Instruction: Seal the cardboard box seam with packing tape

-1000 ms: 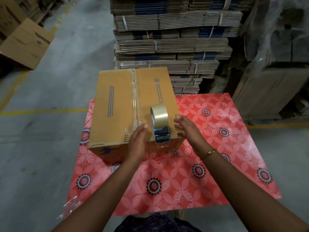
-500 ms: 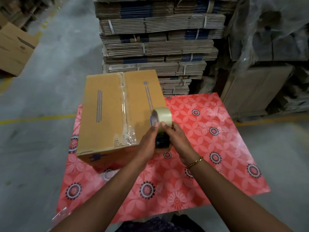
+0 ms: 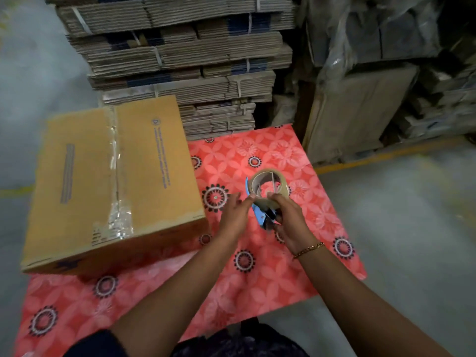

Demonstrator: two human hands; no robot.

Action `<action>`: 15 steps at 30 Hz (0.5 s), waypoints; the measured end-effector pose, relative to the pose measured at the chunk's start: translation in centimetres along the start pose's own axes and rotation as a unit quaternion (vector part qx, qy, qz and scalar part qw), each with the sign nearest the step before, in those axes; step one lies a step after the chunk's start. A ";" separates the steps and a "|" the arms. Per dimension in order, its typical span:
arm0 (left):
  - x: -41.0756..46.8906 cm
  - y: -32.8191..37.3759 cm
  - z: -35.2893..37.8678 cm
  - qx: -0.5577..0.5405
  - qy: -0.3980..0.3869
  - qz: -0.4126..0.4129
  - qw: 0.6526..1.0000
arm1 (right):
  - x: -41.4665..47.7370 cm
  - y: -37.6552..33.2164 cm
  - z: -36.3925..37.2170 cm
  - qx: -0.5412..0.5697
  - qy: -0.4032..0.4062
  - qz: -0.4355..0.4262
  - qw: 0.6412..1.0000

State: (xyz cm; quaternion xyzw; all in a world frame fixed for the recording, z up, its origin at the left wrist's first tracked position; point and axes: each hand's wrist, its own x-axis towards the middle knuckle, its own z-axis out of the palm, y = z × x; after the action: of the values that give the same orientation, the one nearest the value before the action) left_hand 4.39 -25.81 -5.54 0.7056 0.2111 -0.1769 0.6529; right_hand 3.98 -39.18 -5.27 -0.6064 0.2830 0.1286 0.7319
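Note:
A brown cardboard box lies on the left of the table, its centre seam covered by a strip of clear tape that crumples at the near edge. To the right of the box, above the table, both hands hold a tape dispenser with a roll of clear packing tape and a blue frame. My right hand grips its handle from below. My left hand pinches the dispenser's front edge with thumb and forefinger.
The table wears a red flowered cloth. Strapped bundles of flat cardboard are stacked right behind it. Plastic-wrapped pallets stand at the back right. Grey concrete floor with yellow lines lies on both sides.
The dispenser stood on the box a second ago. Both hands took hold of it, lifted it off, and carried it right, clear of the box. The view also shifted right.

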 end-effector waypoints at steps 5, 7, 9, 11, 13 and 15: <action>2.1 -0.9 3.8 -0.059 -0.058 -0.084 0.993 | 3.2 -0.1 -3.5 -0.048 -0.046 0.039 0.997; 3.4 -1.3 5.0 -0.062 -0.040 -0.082 0.994 | 4.8 -0.3 -4.6 -0.076 -0.039 0.051 0.995; 4.6 -1.3 6.0 -0.065 -0.031 -0.086 0.994 | 6.8 0.0 -5.6 -0.096 -0.018 0.053 0.994; 6.2 -1.7 6.9 -0.051 -0.022 -0.087 0.995 | 8.5 0.2 -6.2 -0.101 -0.005 0.064 0.993; 7.7 -2.3 7.6 -0.020 -0.015 -0.087 0.996 | 10.3 0.7 -6.7 -0.130 -0.009 0.075 0.989; 9.1 -3.0 8.1 0.025 -0.005 -0.082 0.996 | 11.8 1.0 -6.7 -0.153 -0.022 0.077 0.985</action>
State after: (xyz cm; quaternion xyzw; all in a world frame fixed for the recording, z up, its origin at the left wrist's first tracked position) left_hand 10.77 -33.07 -13.56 0.7012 0.2600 -0.2386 0.6195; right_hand 11.22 -47.26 -13.47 -0.6850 0.2897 0.2392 0.6242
